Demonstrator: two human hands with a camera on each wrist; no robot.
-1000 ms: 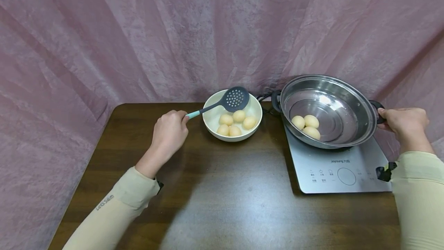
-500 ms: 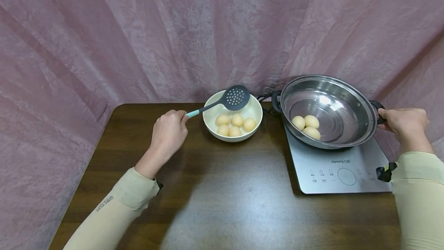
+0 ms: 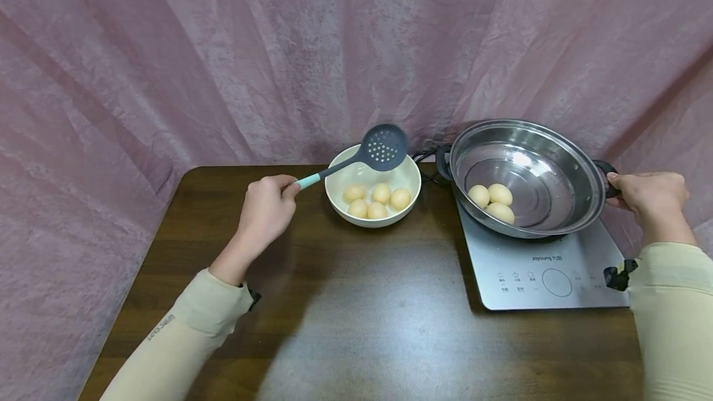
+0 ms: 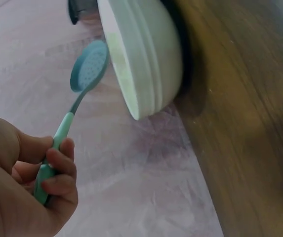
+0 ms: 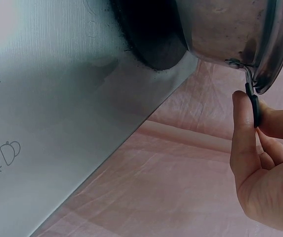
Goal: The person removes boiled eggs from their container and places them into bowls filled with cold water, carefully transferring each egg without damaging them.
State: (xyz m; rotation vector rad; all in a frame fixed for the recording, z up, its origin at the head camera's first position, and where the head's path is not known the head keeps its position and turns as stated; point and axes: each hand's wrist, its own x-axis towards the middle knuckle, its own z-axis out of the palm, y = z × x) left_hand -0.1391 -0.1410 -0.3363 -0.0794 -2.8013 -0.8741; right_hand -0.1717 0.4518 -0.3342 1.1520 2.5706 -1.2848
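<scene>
My left hand [image 3: 268, 208] grips the mint handle of a dark grey skimmer [image 3: 383, 147]. The skimmer's perforated head hangs over the back rim of a white bowl [image 3: 373, 223], with nothing on it. Several pale round eggs [image 3: 381, 193] lie inside that bowl. At the right, my right hand [image 3: 653, 198] holds the black side handle [image 5: 256, 109] of a wide steel pot [image 3: 548, 197], thumb and fingers pinching it in the right wrist view. Three more eggs [image 3: 500, 194] rest together against the pot's near left wall. The pot tilts slightly toward the left.
Under the pot is a silver induction cooker [image 3: 548, 283] at the table's right end. Black cables [image 3: 427, 156] run between bowl and cooker. A pink curtain [image 3: 312, 60] hangs behind the dark wooden table [image 3: 379, 302].
The skimmer head has risen up and back from the eggs in the bowl, and my left hand has drawn slightly left. Eggs in the bowl shifted a little. My right hand and the pot stay put.
</scene>
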